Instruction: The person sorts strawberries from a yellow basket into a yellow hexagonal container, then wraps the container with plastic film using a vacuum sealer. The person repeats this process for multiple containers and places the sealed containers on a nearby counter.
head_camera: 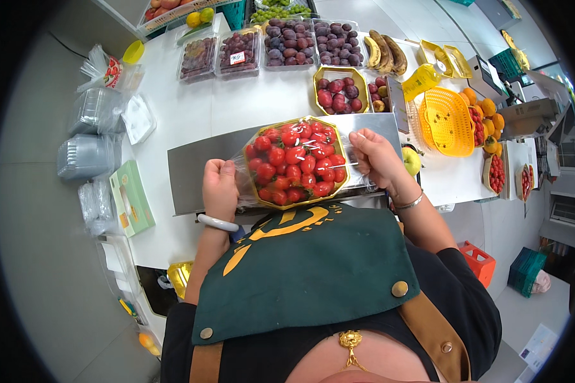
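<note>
A gold-rimmed octagonal tray [343,190] full of red cherry tomatoes [294,160] is in front of my body. Clear plastic film [243,179] stretches over the fruit and sticks out on both sides. My left hand [219,189] pinches the film at the tray's left side. On the right, my right hand [374,155] grips the opposite edge of the film between thumb and fingers. Beneath the tray lies a grey metal wrapping surface [196,163]. The tray's underside is hidden, so I cannot tell whether it rests on the metal.
Clear boxes of plums [290,45] and grapes [239,50] line the table's far side. An octagonal tray of plums [340,93] stands just beyond the metal surface. A yellow basket [445,122] and a green apple [410,161] are at right. A green box [132,198] lies left.
</note>
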Action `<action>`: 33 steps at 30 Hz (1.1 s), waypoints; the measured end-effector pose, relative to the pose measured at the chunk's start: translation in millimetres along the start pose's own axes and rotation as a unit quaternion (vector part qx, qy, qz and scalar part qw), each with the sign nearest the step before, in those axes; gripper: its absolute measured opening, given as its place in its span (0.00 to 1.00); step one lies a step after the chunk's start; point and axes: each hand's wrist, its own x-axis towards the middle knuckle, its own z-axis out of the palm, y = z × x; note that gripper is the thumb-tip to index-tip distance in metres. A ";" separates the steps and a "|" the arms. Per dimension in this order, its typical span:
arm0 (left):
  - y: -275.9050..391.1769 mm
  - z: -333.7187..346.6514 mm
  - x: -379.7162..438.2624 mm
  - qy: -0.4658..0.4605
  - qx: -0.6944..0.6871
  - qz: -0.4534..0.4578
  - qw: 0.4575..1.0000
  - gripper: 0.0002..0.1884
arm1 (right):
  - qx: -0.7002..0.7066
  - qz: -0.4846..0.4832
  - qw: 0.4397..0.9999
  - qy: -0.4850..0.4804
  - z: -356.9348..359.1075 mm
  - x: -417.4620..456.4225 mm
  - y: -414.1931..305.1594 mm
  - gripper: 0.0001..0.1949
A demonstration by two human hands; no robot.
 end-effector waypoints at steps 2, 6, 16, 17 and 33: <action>-10.3 2.4 2.9 0.056 0.178 0.095 0.978 0.08 | -0.322 -0.232 0.912 0.099 0.0 3.6 11.6 0.11; -3.7 21.6 -2.8 0.070 0.463 0.167 0.868 0.07 | -0.653 -0.239 0.698 0.172 22.1 1.0 13.3 0.10; -11.8 39.8 5.2 0.028 0.233 0.308 0.922 0.15 | -0.658 -0.319 0.667 0.143 43.2 9.5 28.9 0.22; -11.5 41.7 10.5 -0.034 0.018 0.239 0.970 0.15 | -0.538 -0.353 0.759 0.095 46.5 6.4 29.7 0.20; -83.3 22.0 -86.3 -0.135 -0.405 -0.020 0.904 0.14 | 0.160 -0.050 0.982 -0.081 85.4 -141.7 76.9 0.26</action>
